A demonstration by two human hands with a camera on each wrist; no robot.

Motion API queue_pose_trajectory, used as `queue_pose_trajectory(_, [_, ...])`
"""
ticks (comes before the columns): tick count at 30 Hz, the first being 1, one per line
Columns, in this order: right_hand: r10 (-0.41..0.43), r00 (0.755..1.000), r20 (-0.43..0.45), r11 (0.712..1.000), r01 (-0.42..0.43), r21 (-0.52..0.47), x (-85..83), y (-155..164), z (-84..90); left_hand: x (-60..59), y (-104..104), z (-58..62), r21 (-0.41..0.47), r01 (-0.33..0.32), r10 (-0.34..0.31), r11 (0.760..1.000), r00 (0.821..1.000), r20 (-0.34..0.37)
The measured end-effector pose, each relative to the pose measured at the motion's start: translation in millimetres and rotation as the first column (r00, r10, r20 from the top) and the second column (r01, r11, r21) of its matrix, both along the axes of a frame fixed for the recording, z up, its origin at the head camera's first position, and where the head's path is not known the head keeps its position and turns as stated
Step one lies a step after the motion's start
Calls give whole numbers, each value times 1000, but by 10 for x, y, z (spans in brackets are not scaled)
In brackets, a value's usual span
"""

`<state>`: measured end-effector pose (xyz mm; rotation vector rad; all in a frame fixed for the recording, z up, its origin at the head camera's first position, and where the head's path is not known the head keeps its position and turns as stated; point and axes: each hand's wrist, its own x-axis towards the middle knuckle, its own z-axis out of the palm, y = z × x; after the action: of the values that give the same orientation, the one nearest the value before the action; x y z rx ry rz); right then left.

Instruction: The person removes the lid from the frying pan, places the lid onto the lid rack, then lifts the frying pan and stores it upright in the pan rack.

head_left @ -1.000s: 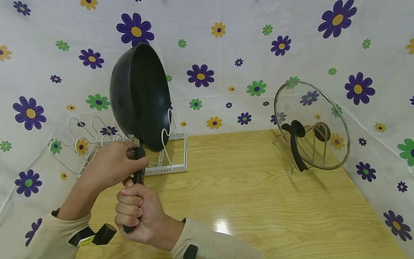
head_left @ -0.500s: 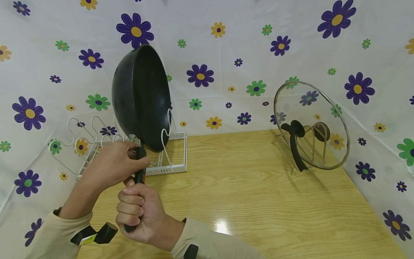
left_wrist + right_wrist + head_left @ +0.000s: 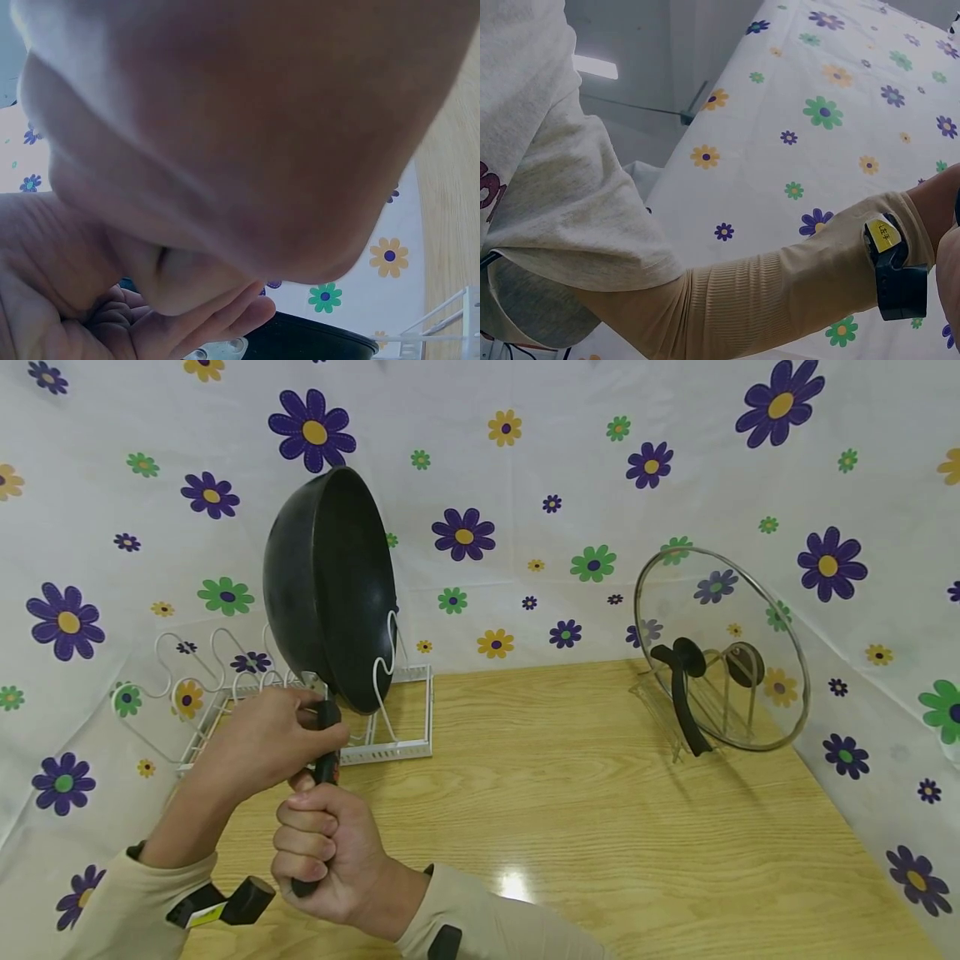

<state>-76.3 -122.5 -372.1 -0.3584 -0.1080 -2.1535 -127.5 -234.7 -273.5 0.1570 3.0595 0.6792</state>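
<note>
Since a second ago the black wok (image 3: 330, 589) has tipped a touch further to the right and crept a little closer to the white wire rack (image 3: 315, 710); both hands have drifted slightly rightward with it.

As I judge it, the job is partway through: the wok stands on edge with its lower rim down among the rack's wire loops at about the 10 o'clock corner of the desk (image 3: 570, 793), one white loop crossing in front of its rim. Whether it already bears on the rack I cannot tell, and both hands are on the handle (image 3: 324, 752), so letting go remains to be done.

Left hand (image 3: 262, 739) sits high on the handle, just under the pan, fingers wrapped round it, forearm rising from 7 o'clock. Right hand (image 3: 322, 852) is a closed fist round the handle's lower end, knuckles toward me, sleeve running off to 5 o'clock. The left wrist view is filled by skin; the right wrist view shows mostly the other sleeve.

Well apart, at 2 o'clock, a glass lid (image 3: 720, 647) leans in its clear stand (image 3: 663, 710), untouched.
</note>
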Motion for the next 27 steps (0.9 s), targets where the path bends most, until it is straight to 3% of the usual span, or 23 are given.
queue_pose_trajectory(27, [-5, 1000, 16, 1000, 5, 5, -13, 28, -19, -19, -21, -50, 93, -9, 0, 996, 996, 94])
